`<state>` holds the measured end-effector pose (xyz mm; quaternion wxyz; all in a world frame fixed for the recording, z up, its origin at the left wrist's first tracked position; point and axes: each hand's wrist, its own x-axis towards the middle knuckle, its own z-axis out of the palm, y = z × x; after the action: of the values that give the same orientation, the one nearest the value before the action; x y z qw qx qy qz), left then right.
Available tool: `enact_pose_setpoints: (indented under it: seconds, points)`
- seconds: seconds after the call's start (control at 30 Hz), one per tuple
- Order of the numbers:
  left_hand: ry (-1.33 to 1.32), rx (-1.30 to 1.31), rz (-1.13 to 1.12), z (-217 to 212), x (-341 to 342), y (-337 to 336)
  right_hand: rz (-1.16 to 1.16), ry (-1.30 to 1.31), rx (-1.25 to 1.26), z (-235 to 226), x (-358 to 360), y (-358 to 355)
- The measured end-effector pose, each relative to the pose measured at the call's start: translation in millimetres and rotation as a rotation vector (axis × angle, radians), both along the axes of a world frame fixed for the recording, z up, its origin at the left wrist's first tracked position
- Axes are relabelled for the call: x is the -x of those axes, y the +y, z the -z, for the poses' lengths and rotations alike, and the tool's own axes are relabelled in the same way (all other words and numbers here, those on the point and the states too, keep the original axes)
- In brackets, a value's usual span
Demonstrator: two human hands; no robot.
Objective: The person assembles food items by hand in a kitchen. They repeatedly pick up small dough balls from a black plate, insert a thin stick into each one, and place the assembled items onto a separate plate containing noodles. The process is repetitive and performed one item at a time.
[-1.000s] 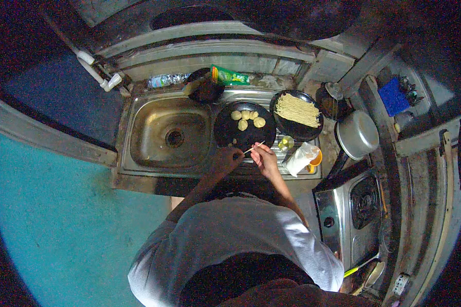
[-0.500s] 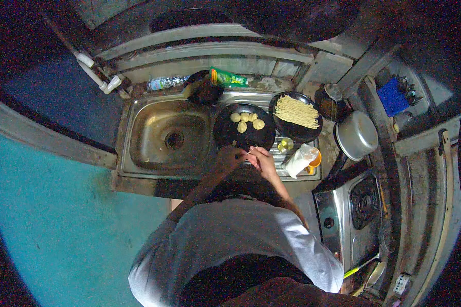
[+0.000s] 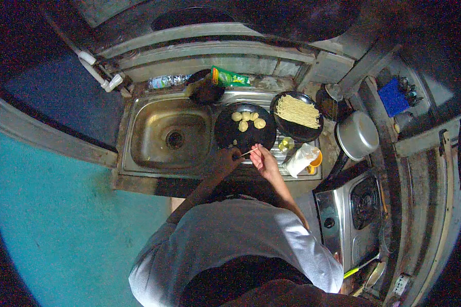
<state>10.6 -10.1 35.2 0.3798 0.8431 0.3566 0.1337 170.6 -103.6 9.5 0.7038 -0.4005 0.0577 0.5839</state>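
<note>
Over the near edge of a round black plate, a thin pale strand of dough stretches between my hands. My left hand, in shadow, closes on its left end. My right hand, palm partly turned up, pinches the other end by the fingertips. Several cream-coloured dough balls sit on the plate's far half, with a small scrap nearer my left hand. To the right, a second black plate carries a pile of similar pale dough strands.
A steel sink basin lies to the left. Near my right hand stand a small glass of yellowish liquid, a bag of white powder and an orange cup. Farther right are a silver pot and a gas stove.
My hands have moved apart from each other, and the strand between them now shows longer. My right hand's fingers have opened out somewhat, apart from the pinch.
</note>
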Motion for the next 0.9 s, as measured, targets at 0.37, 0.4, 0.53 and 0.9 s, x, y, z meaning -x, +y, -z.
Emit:
enact_pose_setpoints:
  seconds: [0.37,0.4,0.53,0.9]
  points:
    - [-0.316,-0.510,0.009,38.6,-12.9,6.2,-0.157,-0.194,-0.138,-27.7,10.9,1.8]
    - [-0.330,-0.530,0.003,44.2,-14.3,6.4,-0.168,-0.223,-0.123,-26.6,10.3,1.4]
    - [-0.407,-0.374,0.012,46.0,-13.1,2.9,-0.178,-0.290,-0.025,-19.3,6.2,-1.5]
    - [-0.346,0.118,-0.093,21.8,-7.4,-8.7,0.030,-0.262,-0.035,-26.1,0.5,-3.3]
